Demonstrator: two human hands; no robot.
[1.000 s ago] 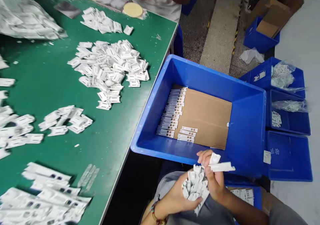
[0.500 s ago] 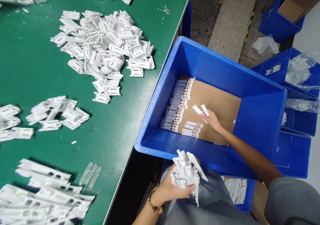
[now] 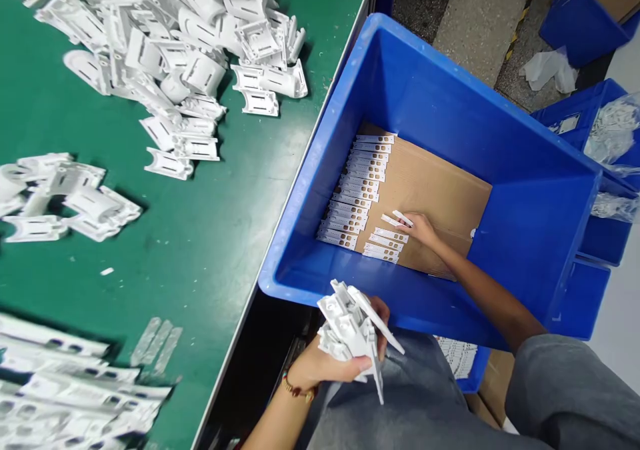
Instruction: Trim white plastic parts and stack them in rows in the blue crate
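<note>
My left hand (image 3: 340, 363), with a beaded bracelet at the wrist, is wrapped round a bundle of white plastic parts (image 3: 350, 327) in front of the blue bin's near wall. Down inside the blue bin (image 3: 435, 63), my right hand (image 3: 420, 229) pinches two slim white plastic strips (image 3: 396, 221) just above the cardboard sheet (image 3: 440, 183). Close by it lies a short row of similar strips (image 3: 384, 245) on the cardboard. A longer row of white strips with square holes (image 3: 355, 193) runs along the bin's left side.
A green table (image 3: 210, 250) on the left carries a large heap of curved white parts (image 3: 165, 50), a smaller heap (image 3: 75, 197) and long white pieces (image 3: 70, 390). More blue bins (image 3: 575, 297) stand right, with bagged parts. A smaller box of strips (image 3: 457, 357) sits below the large bin.
My right hand has lowered the two strips toward the short row on the cardboard. My left hand still grips its bundle, and the camera view has shifted closer.
</note>
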